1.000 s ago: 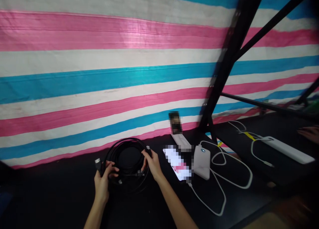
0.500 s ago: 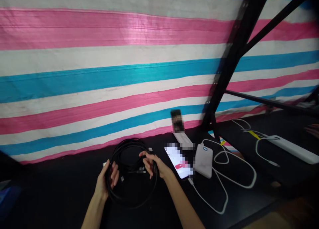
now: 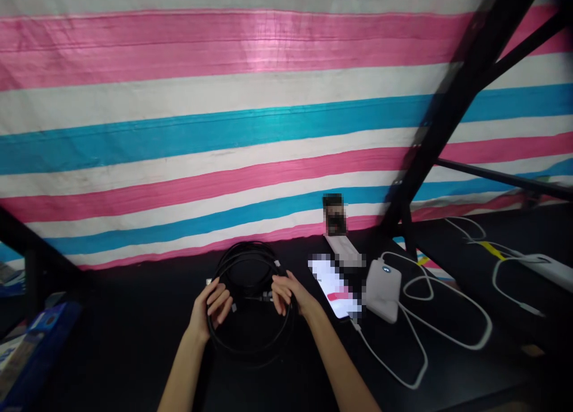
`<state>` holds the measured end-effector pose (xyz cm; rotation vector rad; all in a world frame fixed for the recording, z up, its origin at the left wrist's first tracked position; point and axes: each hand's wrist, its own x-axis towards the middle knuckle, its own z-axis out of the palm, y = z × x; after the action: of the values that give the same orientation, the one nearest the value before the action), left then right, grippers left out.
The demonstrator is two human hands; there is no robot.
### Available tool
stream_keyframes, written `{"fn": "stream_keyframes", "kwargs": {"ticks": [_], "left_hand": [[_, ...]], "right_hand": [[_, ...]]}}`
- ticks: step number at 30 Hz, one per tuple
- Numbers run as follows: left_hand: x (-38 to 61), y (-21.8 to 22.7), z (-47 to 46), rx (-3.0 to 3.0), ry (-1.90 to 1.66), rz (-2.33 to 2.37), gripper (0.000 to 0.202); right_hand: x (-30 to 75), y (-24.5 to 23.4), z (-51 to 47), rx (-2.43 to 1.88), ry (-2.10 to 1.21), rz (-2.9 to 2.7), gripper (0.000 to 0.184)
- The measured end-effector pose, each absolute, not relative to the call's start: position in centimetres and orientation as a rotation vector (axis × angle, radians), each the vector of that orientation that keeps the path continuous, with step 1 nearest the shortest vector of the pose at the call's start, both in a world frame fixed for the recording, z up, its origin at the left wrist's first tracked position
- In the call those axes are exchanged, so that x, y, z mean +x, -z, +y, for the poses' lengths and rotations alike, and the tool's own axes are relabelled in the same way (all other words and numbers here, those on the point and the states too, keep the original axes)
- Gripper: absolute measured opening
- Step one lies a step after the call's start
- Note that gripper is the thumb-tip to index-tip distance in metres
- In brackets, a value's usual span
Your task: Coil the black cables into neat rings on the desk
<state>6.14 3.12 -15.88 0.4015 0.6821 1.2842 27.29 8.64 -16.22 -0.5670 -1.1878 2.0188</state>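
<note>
A coiled black cable is held in a loop above the dark table, one side of it in each hand. My left hand has its fingers curled round the left side of the coil. On the opposite side, my right hand closes round the cable with bent fingers. Behind the held loop, more black cable turns rest on the table. A connector shows inside the ring between my hands, and a small light-coloured end is beside my left fingertips.
Right of my hands lie a lit phone and a white power bank, with a white charging cable looping rightward. A white power strip is farther right. A blue package lies left. Striped sheeting and a black frame stand behind.
My right hand has closed from spread fingers onto the right side of the cable coil. The left hand keeps its hold. The view has shifted left, showing more of the blue package.
</note>
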Motion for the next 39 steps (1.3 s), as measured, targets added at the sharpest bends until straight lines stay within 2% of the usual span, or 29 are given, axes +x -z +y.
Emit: {"fn": "stream_keyframes", "kwargs": {"ticks": [3, 6, 8, 15, 22, 26, 33, 37, 39], "left_hand": [[6.4, 15.8, 3.0, 0.455, -1.165, 0.735, 0.057], [6.8, 15.5, 2.9, 0.428, -1.249, 0.715, 0.044], [7.0, 15.2, 3.0, 0.349, -1.424, 0.733, 0.038], [6.7, 15.5, 3.9, 0.275, -1.790, 0.767, 0.045], [6.1, 15.9, 4.7, 0.382, -1.806, 0.829, 0.048], [5.5, 15.9, 5.4, 0.536, -1.631, 0.897, 0.045], [7.0, 16.0, 5.7, 0.877, -1.450, 0.996, 0.044], [8.7, 16.1, 5.6, 0.936, -1.544, 1.045, 0.023], [9.4, 16.6, 5.6, 0.921, -1.598, 1.103, 0.030]], "right_hand": [[26.9, 16.6, 8.8, -0.659, -1.993, -1.194, 0.059], [26.8, 16.6, 9.2, -0.620, -1.901, -1.072, 0.058], [26.8, 16.2, 9.2, -0.604, -1.851, -1.015, 0.052], [25.9, 15.0, 8.1, -0.486, -2.022, -1.022, 0.025], [27.0, 14.2, 8.1, -0.714, -1.843, -1.354, 0.021], [27.2, 14.1, 8.2, -0.742, -1.770, -1.434, 0.030], [26.6, 16.1, 9.9, -0.922, -1.232, -1.093, 0.043], [26.7, 16.3, 10.4, -0.849, -1.222, -0.863, 0.041], [26.4, 16.1, 10.3, -0.823, -1.246, -0.777, 0.041]]}}
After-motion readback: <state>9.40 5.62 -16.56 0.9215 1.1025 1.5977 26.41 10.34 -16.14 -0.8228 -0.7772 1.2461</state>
